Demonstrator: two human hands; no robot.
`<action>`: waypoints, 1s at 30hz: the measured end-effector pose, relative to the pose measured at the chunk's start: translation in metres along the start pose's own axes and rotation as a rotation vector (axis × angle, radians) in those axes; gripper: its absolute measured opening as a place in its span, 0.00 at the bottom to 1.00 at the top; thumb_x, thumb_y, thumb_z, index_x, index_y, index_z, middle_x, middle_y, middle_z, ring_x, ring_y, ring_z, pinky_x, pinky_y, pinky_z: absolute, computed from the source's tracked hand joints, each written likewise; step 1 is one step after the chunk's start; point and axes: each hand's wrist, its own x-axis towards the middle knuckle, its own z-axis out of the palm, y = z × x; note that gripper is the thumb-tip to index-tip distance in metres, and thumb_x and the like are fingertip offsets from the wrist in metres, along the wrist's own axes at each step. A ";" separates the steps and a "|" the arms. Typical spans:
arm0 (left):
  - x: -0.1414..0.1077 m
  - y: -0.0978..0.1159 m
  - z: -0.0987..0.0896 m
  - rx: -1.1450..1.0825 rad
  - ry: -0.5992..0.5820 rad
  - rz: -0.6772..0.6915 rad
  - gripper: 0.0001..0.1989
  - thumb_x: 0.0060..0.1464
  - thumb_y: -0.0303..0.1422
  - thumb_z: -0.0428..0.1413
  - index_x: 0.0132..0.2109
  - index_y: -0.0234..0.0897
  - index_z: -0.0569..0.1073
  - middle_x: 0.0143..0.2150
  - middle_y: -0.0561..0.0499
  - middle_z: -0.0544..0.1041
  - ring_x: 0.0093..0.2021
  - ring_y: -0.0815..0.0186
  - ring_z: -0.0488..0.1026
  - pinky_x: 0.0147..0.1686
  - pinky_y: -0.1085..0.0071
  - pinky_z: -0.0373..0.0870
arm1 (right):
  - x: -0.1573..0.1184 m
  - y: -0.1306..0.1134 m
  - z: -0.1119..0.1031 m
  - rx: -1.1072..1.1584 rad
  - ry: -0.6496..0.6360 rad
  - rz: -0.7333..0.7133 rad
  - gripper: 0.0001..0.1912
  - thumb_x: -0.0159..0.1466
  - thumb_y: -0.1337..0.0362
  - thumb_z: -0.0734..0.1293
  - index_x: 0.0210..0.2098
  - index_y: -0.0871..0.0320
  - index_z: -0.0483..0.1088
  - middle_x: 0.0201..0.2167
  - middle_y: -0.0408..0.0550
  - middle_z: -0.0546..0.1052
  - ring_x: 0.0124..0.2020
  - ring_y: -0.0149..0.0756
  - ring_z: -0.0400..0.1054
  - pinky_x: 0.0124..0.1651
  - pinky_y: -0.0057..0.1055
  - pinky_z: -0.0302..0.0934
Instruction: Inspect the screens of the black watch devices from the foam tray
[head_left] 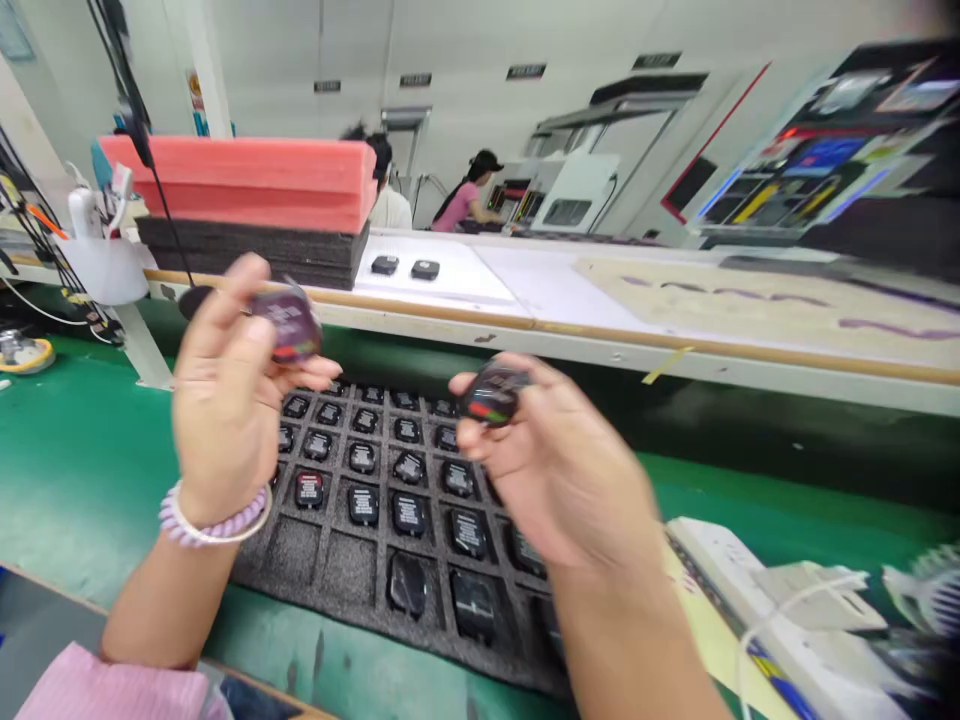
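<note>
Our left hand closed on dark round gadget, pinched between thumb and fingers; right hand gripping second gadget likewise. Both held above black foam tray, rows of gadgets in slots, on green tabletop. Past far edge, red foam block on dark foam stack; two black gadgets on white sheet.

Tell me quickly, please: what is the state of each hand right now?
Left hand: closed, pinching a small dark device.
Right hand: closed, pinching a second small dark device.
</note>
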 end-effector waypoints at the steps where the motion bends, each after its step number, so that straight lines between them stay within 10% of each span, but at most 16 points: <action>1: 0.001 -0.005 0.005 -0.018 -0.008 -0.009 0.17 0.60 0.37 0.59 0.56 0.48 0.71 0.46 0.52 0.76 0.34 0.69 0.75 0.32 0.72 0.77 | 0.005 0.006 0.004 0.060 -0.006 0.041 0.21 0.61 0.51 0.77 0.47 0.50 0.69 0.42 0.49 0.78 0.28 0.36 0.70 0.29 0.32 0.67; 11: -0.010 -0.034 0.014 -0.102 -0.331 -0.394 0.35 0.46 0.24 0.63 0.61 0.39 0.64 0.47 0.49 0.73 0.38 0.70 0.76 0.38 0.74 0.75 | 0.011 0.038 0.017 0.222 -0.096 0.260 0.30 0.51 0.67 0.77 0.52 0.54 0.68 0.44 0.49 0.78 0.33 0.38 0.74 0.37 0.34 0.70; 19: -0.052 -0.028 -0.077 0.424 -0.525 -0.470 0.24 0.48 0.32 0.64 0.52 0.37 0.67 0.43 0.48 0.74 0.38 0.64 0.74 0.40 0.66 0.73 | -0.010 0.070 0.039 -0.080 -0.441 0.299 0.29 0.57 0.61 0.75 0.55 0.54 0.62 0.40 0.48 0.75 0.31 0.39 0.73 0.36 0.38 0.69; 23: -0.079 -0.031 -0.123 0.913 -0.647 -0.327 0.20 0.48 0.29 0.64 0.50 0.39 0.72 0.49 0.46 0.73 0.51 0.55 0.68 0.55 0.56 0.66 | -0.029 0.097 0.053 -0.676 -0.603 0.006 0.20 0.55 0.69 0.73 0.47 0.56 0.71 0.44 0.52 0.71 0.47 0.50 0.70 0.52 0.49 0.65; 30: -0.093 -0.038 -0.155 1.093 -0.753 -0.405 0.25 0.54 0.36 0.63 0.59 0.45 0.72 0.57 0.44 0.66 0.58 0.51 0.61 0.61 0.50 0.59 | -0.060 0.118 0.069 -1.141 -0.676 -0.049 0.24 0.58 0.64 0.78 0.53 0.57 0.74 0.52 0.57 0.68 0.56 0.56 0.63 0.56 0.52 0.60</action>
